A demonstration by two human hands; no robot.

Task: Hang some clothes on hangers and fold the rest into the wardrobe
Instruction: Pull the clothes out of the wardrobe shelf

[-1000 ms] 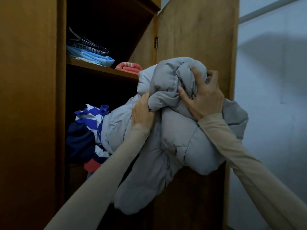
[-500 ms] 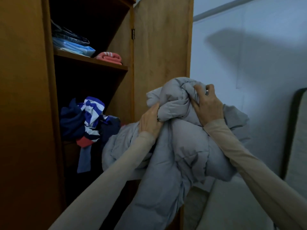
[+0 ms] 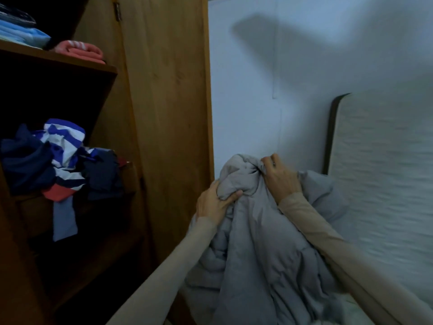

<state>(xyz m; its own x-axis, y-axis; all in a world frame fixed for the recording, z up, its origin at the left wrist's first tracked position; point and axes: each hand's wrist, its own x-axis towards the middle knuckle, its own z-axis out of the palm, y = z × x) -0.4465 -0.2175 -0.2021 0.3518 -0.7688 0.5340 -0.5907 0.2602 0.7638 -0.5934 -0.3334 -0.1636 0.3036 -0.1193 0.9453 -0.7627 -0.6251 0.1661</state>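
Note:
A bulky grey padded jacket hangs bunched in front of me, to the right of the wooden wardrobe. My left hand grips a fold at its upper left. My right hand grips the bunched top of the jacket. The jacket's lower part falls out of view at the bottom. Inside the wardrobe, a heap of unfolded clothes in navy, blue-and-white stripes and red lies on the middle shelf, with a pale blue piece hanging over the edge.
The upper shelf carries folded light-blue clothes and a folded pink item. The open wardrobe door stands between the shelves and the white wall. A pale mattress with a dark edge leans at the right.
Both hands have carried the grey jacket down and to the right, away from the wardrobe opening toward the mattress. My view has swung right with it.

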